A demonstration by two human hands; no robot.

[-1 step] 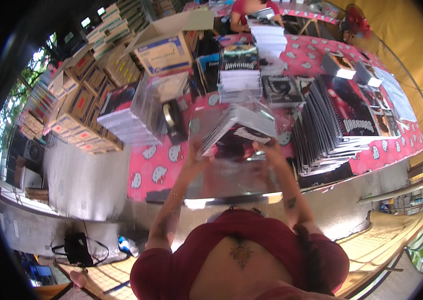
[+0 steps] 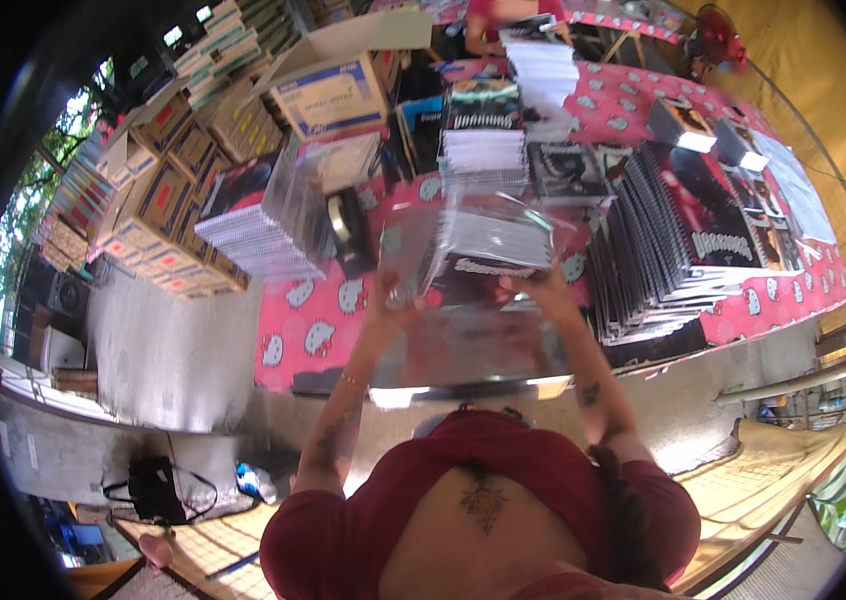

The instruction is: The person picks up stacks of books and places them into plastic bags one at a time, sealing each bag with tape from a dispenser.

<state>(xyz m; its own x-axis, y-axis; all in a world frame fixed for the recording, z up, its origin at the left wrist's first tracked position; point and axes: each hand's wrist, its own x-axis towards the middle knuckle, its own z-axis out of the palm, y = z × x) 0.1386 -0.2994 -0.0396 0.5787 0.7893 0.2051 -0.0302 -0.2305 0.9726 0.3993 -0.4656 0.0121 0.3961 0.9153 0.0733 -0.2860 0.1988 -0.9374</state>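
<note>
Between my hands, over the table's near middle, is a bundle of spiral notebooks (image 2: 491, 240) with dark covers and white page edges. Clear plastic (image 2: 503, 206) lies over and around it, shiny with reflections. My left hand (image 2: 398, 302) grips the bundle's near left corner, fingers curled at the plastic. On the near right corner my right hand (image 2: 541, 290) is closed, thumb on the dark cover. Slight blur hides the exact finger contact. A black tape dispenser (image 2: 350, 235) with a roll of tape stands left of the bundle.
Tall notebook stacks stand at the right (image 2: 663, 240), at the left under plastic (image 2: 263, 220), and behind the bundle (image 2: 483, 150). The tablecloth (image 2: 318, 335) is pink with white cat faces. Cardboard boxes (image 2: 333, 100) rise at the far left. Another person (image 2: 488, 30) sits across the table.
The notebooks were spread and tilted like a tent; now they sit squarer together, shifted slightly right, with the plastic drawn over them. Both hands keep their hold.
</note>
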